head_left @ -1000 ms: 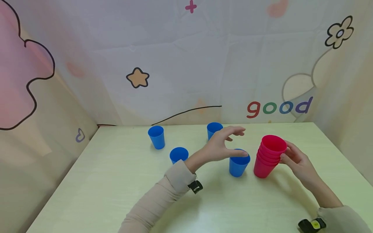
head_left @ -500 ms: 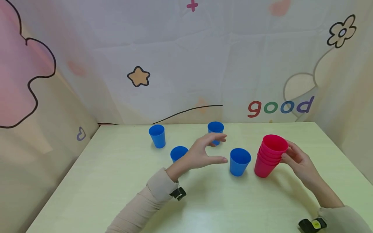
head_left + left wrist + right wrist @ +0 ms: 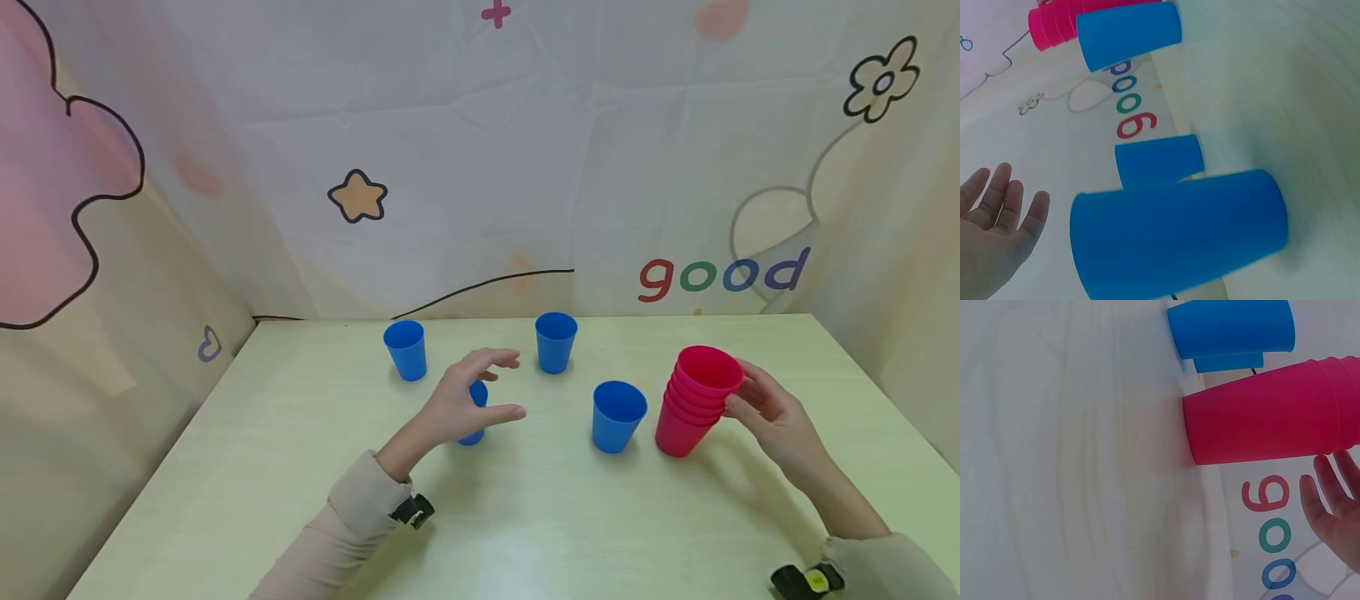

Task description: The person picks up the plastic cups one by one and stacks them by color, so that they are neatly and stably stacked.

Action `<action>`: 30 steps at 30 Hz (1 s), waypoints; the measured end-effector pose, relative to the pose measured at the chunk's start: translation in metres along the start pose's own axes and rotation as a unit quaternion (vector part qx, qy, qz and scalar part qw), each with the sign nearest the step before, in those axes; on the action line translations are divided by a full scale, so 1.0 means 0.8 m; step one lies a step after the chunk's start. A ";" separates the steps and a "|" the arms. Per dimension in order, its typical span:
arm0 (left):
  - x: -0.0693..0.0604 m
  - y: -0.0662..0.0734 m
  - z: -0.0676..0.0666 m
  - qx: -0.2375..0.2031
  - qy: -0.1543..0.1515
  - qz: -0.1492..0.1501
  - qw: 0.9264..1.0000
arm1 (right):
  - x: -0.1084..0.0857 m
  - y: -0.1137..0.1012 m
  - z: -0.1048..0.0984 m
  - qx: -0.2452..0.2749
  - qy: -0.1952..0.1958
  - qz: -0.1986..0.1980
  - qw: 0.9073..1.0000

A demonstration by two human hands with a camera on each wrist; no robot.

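Note:
My left hand [image 3: 461, 400] hovers over the table with fingers and thumb spread apart, holding nothing. Behind it stands a blue cup [image 3: 477, 395], partly hidden by the hand; in the left wrist view this blue cup [image 3: 1179, 234] looks large beside the fingers, with a gap between. At the right, my right hand [image 3: 776, 421] holds a stack of nested red cups [image 3: 686, 408] from its right side, thumb near the rims and fingers behind. The stack's base touches the table in the right wrist view, where its lowest red cup [image 3: 1260, 415] shows.
Another blue cup [image 3: 617, 421] stands just left of the red stack. Two more blue cups, one at the back left [image 3: 407, 354] and one at the back middle [image 3: 555, 346], stand upright. A printed curtain [image 3: 465, 208] hangs along the back edge of the table [image 3: 570, 517].
My left hand has moved left, away from the blue cup beside the red stack, to in front of the near-left blue cup. The right hand and the red stack have stayed in place.

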State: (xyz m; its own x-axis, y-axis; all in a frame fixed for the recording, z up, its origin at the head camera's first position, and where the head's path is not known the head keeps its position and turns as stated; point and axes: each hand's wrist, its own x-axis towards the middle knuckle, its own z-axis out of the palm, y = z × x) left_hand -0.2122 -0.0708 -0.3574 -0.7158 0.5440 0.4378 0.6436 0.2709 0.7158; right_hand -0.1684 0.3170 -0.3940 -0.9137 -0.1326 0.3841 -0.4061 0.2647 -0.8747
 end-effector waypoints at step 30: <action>-0.048 -0.056 -0.039 0.036 0.015 -0.158 0.987 | -0.019 -0.100 0.035 0.026 0.136 -0.118 0.983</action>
State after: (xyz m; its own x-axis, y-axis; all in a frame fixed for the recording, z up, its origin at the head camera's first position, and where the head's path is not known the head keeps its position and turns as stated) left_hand -0.2217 -0.1288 -0.3893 -0.8908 0.3996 0.2162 0.4039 0.4789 0.7795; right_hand -0.1219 0.2713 -0.3381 -0.7675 0.0770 0.6363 -0.6118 0.2080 -0.7631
